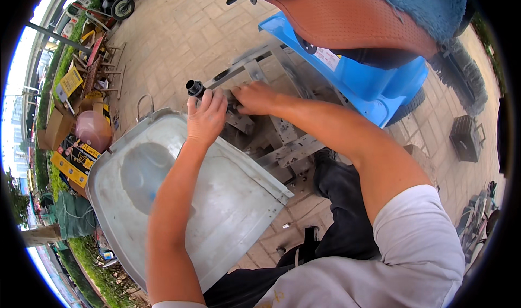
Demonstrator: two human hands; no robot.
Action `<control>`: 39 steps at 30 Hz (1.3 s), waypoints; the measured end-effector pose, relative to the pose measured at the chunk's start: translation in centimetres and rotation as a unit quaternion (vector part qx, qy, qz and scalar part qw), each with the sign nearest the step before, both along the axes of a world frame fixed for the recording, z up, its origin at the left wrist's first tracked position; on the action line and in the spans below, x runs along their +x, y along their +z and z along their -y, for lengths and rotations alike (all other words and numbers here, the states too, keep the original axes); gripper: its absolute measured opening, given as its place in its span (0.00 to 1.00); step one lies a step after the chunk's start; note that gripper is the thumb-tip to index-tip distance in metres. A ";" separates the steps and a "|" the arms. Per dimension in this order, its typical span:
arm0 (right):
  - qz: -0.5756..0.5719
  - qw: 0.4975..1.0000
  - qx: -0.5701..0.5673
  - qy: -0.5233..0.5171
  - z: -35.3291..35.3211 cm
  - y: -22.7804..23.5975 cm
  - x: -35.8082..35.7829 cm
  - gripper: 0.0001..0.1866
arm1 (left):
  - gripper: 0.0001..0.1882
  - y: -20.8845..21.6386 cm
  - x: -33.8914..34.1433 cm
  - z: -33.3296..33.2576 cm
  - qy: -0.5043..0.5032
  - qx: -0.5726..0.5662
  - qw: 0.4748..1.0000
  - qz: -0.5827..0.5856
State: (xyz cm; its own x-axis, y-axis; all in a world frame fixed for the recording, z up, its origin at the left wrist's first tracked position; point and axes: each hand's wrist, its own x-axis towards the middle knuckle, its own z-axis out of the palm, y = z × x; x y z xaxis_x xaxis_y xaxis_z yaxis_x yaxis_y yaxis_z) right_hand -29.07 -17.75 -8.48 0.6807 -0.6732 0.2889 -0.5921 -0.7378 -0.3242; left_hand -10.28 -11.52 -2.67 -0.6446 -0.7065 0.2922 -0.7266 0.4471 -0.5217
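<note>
Bright, diffuse daylight; sky [20,55] blown out at left; shadows soft; fisheye bends edges, rim black.

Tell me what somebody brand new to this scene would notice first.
Probably the bright blue plastic panel at upper right, below the reddish-brown seat at the top. Next comes the big pale grey panel at lower left, under the left forearm. Near the middle, the left hand is at a black tubular part, with the right hand close beside it.
</note>
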 end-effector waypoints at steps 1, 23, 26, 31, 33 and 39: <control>0.003 1.000 0.001 0.001 0.0 -0.1 0.1 0.20 | 0.25 0.0 0.2 0.2 -0.017 -0.001 1.000 -0.006; 0.010 0.995 0.086 -0.048 -0.3 0.5 0.6 0.21 | 0.05 1.5 -1.7 1.1 0.004 0.100 0.995 -0.014; 0.003 0.993 0.114 -0.037 -0.2 0.9 0.1 0.22 | 0.09 2.3 -1.6 0.2 -0.022 0.060 0.995 -0.071; 0.027 0.986 0.159 -0.036 0.1 0.9 -0.5 0.27 | 0.12 2.5 0.3 -2.5 0.213 0.086 0.938 -0.258; 0.042 0.979 0.198 -0.014 0.5 1.4 -0.4 0.28 | 0.17 2.8 1.2 -2.0 0.318 0.232 0.865 -0.310; 0.090 0.953 0.288 0.005 1.2 1.9 0.6 0.29 | 0.23 1.2 4.2 0.4 0.359 0.475 0.625 -0.504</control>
State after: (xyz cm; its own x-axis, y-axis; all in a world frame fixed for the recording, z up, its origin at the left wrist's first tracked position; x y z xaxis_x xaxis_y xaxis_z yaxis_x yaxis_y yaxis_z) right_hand -28.45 -18.99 -6.59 0.6629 -0.7486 -0.0143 -0.4826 -0.4126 -0.7725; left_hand -6.09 -11.87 -1.50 0.1110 -0.8718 -0.4772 -0.6634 -0.4225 0.6175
